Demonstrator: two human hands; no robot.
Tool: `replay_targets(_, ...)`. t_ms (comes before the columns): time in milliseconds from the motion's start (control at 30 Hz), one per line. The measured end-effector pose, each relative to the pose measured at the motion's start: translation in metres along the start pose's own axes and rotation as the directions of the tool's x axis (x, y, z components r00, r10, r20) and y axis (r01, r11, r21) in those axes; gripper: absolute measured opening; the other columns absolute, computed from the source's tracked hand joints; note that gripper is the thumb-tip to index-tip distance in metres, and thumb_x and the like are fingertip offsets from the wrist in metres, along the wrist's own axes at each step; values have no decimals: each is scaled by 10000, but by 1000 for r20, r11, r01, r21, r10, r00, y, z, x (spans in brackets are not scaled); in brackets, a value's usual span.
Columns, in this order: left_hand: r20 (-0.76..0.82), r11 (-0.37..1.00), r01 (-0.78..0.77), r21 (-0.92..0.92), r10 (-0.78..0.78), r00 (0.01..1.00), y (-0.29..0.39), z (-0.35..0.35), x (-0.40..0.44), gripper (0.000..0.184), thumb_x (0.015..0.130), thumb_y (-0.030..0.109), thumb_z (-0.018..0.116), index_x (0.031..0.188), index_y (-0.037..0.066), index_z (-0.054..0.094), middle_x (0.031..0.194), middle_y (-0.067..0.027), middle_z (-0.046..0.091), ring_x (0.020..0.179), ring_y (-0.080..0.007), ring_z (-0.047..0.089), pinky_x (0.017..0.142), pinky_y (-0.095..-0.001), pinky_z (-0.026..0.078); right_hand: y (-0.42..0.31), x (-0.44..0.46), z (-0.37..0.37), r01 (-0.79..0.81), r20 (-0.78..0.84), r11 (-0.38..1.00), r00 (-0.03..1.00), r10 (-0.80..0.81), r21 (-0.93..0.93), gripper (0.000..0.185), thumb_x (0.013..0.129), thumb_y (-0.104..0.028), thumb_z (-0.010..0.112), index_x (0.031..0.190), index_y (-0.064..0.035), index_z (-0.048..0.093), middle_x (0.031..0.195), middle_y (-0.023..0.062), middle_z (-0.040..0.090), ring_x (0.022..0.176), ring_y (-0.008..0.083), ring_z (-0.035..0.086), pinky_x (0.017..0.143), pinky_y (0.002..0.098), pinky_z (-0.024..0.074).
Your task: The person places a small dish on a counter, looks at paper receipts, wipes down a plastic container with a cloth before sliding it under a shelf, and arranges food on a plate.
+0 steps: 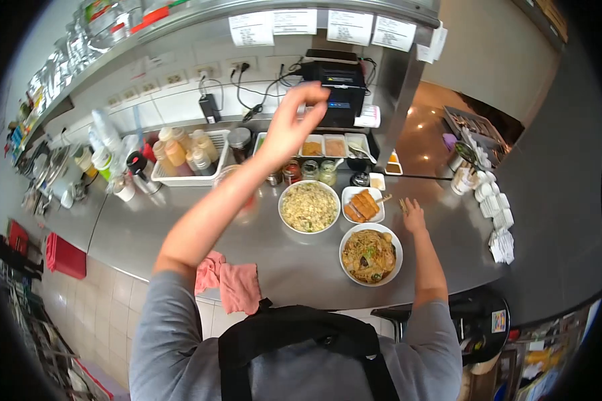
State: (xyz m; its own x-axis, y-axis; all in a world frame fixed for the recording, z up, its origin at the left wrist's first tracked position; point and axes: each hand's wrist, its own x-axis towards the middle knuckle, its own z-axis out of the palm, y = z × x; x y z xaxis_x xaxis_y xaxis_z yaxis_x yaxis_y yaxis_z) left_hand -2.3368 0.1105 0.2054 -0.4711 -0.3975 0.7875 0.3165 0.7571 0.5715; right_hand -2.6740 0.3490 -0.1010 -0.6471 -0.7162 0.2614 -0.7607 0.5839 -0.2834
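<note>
My left hand (299,120) is raised high above the counter, in front of the black printer (334,87). Its fingers are bent, with a gap between them and the thumb, and I see nothing in it. Low over the counter, my right hand (413,217) has its fingers stretched out beside a small square white dish. Sliced golden fried cutlet (362,206) lies in that dish, and a thin stick juts from its right side. Nearer me stands a white bowl of noodles (368,255). Left of the dish sits a white bowl of fried rice (308,206).
Pink cloths (239,287) hang over the counter's front edge. A white basket (187,179) holds several sauce bottles. Small jars (310,170) and a seasoning tray stand at the back. Paper order slips (350,28) hang from the shelf overhead. Stacked white items (495,207) line the right.
</note>
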Motion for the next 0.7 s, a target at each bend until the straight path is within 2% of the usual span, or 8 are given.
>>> replay_targets(167,90,944,218,-247,-201,975,14,7,99,294,891,179,608,1150,42,626,1148,-49,619,1057,-130,537,958,-268,373,0,-7,15,-103,225,988,966,126,-114,482,858,-187,594,1323,-129,480,1375,141,457,1241,328,450,973,402,443)
replay_targets(367,-329,961,112,-252,-194,924,-18,40,139,167,863,135,668,984,21,686,855,-11,645,772,-82,534,723,-229,430,30,-23,5,-184,195,982,962,190,-46,275,812,-150,651,1060,-41,600,986,146,664,919,366,630,799,404,506)
replay_targets(400,-391,964,75,-254,-173,904,-20,45,136,160,861,119,668,981,14,683,818,-1,632,733,-77,516,677,-224,427,36,-26,1,-181,39,982,983,179,63,260,813,-141,645,1044,-28,610,900,129,662,832,331,640,748,395,504)
replay_targets(467,-373,962,99,-253,-191,908,-15,48,105,192,866,101,647,1040,25,672,735,21,583,705,-71,493,654,-213,419,40,-37,-14,-177,-106,972,975,194,152,245,814,-133,638,1029,-16,619,813,113,661,745,297,650,697,386,503)
replay_targets(533,-221,974,129,-186,-169,960,1,48,39,254,864,71,620,1115,42,650,783,10,552,674,-73,474,620,-215,414,14,-64,-54,-130,-96,750,963,250,648,260,824,-61,581,1080,-52,626,738,32,625,658,158,610,571,266,457)
replay_targets(600,-196,997,-66,39,72,978,6,56,-56,330,855,57,605,1185,65,610,1011,-39,525,761,-99,507,670,-230,437,-38,-106,-107,-97,-25,565,979,203,820,279,886,-96,513,1149,-46,592,750,-18,585,639,58,533,540,205,407)
replay_targets(667,-22,955,202,216,-202,979,23,56,-160,387,800,44,659,1183,73,615,1072,-122,524,961,-221,542,828,-303,454,-91,-150,-147,-204,133,359,968,213,911,323,951,-136,455,1250,-39,528,783,1,581,664,63,535,572,206,416)
replay_targets(700,69,929,361,85,-367,928,21,56,-210,349,834,76,647,1182,79,626,1075,-125,517,932,-228,532,814,-313,454,-104,-168,-150,-250,196,357,964,181,900,347,946,-152,433,1266,-45,516,775,-7,574,649,55,519,562,205,415)
